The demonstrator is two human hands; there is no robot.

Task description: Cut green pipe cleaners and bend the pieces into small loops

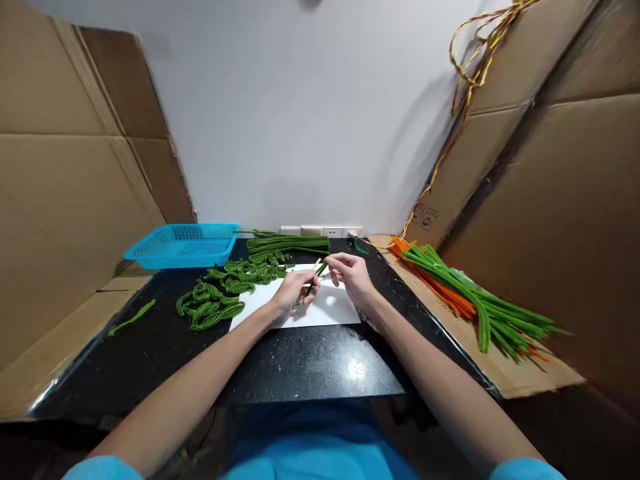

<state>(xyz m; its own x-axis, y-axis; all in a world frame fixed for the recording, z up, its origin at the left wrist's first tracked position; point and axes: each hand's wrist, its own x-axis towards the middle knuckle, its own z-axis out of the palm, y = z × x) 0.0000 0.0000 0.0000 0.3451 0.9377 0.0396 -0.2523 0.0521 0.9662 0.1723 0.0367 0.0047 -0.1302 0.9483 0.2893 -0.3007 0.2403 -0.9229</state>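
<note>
Over the white paper [320, 318], your left hand [296, 291] grips a thin stick [317, 264] and a green stem [322, 269], your right hand [350, 272] pinching the stem's far end, with looped pieces [213, 311] heaped left and straight stems [287, 245] unlooped farther back.

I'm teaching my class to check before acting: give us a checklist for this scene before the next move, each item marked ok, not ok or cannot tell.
1. Left hand holds the stick: ok.
2. Right hand at the stem's upper end: ok, seemingly pinching it.
3. Firmness of either grip: cannot tell.
4. Sheet beneath both hands: ok.
5. Sheet clear of loops: not ok, some overlap its left edge.
6. Straight bundle behind the sheet: ok.
</note>
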